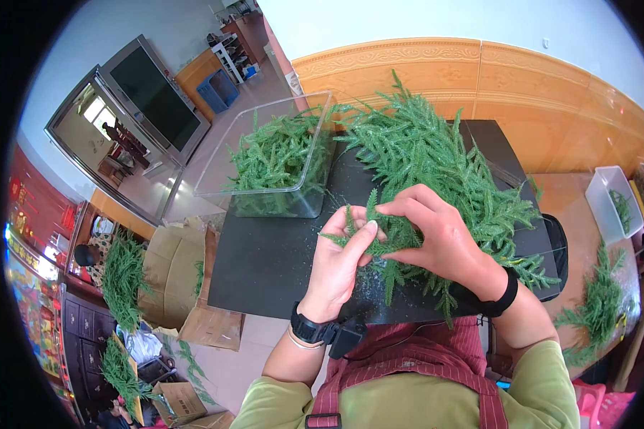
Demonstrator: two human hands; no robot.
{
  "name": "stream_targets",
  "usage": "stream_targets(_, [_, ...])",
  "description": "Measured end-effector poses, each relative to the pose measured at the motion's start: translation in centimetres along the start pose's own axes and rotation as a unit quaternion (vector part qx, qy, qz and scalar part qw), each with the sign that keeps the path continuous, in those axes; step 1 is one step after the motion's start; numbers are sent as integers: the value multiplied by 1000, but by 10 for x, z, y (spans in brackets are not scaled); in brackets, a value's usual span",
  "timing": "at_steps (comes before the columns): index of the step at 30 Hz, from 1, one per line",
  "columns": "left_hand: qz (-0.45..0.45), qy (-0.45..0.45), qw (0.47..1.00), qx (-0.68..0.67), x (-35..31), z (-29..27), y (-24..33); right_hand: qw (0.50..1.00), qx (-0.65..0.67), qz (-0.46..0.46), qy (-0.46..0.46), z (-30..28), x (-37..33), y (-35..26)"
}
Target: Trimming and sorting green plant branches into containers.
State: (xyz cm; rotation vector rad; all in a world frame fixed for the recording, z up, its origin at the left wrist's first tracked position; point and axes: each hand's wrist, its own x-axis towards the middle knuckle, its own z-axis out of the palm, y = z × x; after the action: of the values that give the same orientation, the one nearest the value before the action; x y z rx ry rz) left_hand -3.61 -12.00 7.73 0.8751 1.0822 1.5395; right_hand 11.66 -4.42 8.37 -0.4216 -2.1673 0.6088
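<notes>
My left hand (336, 272) is closed on a green artificial pine sprig (372, 205), its thumb pressed along the stem. My right hand (444, 232) meets it from the other side, with bent fingers pinching the sprig's needled pieces. Both hands are just above the near middle of a dark table (254, 268). Close beyond and to the right lies a big heap of green artificial pine branches (436, 154), partly hidden by my right hand. At the table's far left stands a clear plastic bin (265, 191) filled with shorter green sprigs (275, 154).
A cardboard box (175, 275) stands left of the table, near more green branches (124, 279). Another person (87, 255) is at the far left. To the right are a wooden surface with a branch bunch (601, 304) and a white bin (608, 204). Wood panelling (401, 61) backs the table.
</notes>
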Motion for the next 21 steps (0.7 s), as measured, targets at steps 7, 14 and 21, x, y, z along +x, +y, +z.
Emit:
stream_targets(7, [0,-9,1000,17,-2,0,1,1000,18,8,-5,-2,-1,0])
stream_targets(14, [-20,-44,999,-13,2,-10,4,999,31,12,-4,-4,-1,0])
stream_targets(21, [-27,-51,995,-79,4,-13,2,992,104,75,12,-6,-4,-1])
